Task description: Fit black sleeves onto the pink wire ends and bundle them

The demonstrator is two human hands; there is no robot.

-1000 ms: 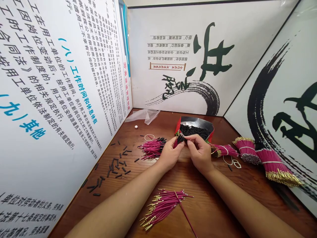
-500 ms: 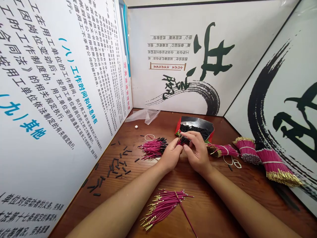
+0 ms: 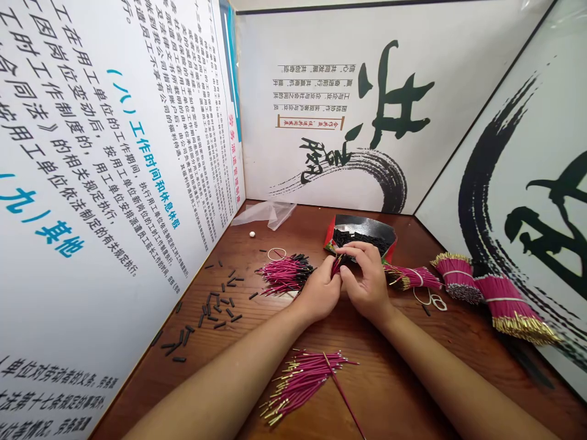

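Over the middle of the table, my left hand (image 3: 321, 290) is closed around a small bunch of magenta wires (image 3: 337, 264) with dark ends. Curled against the far side of that bunch is my right hand (image 3: 369, 281), its index finger at the wire tips. What lies between the right fingers is hidden. Just beyond both hands stands a red and black box (image 3: 387, 229) holding short black tubes (image 3: 362, 239). Left of my left hand lies a pile of magenta wires with black ends (image 3: 284, 273). Closer to me is a loose pile of bare-ended magenta wires (image 3: 307, 382).
Scattered black tubes (image 3: 213, 308) lie on the left of the table (image 3: 247, 354). Tied magenta wire bundles (image 3: 513, 308) line the right side, near white rubber bands (image 3: 431, 299). A clear plastic bag (image 3: 268, 214) lies at the back, and printed panels (image 3: 321, 36) enclose the table.
Both hands have shifted very slightly, with the right index finger now lower on the wire tips. The pile left of my left hand shows a little more of its black ends.
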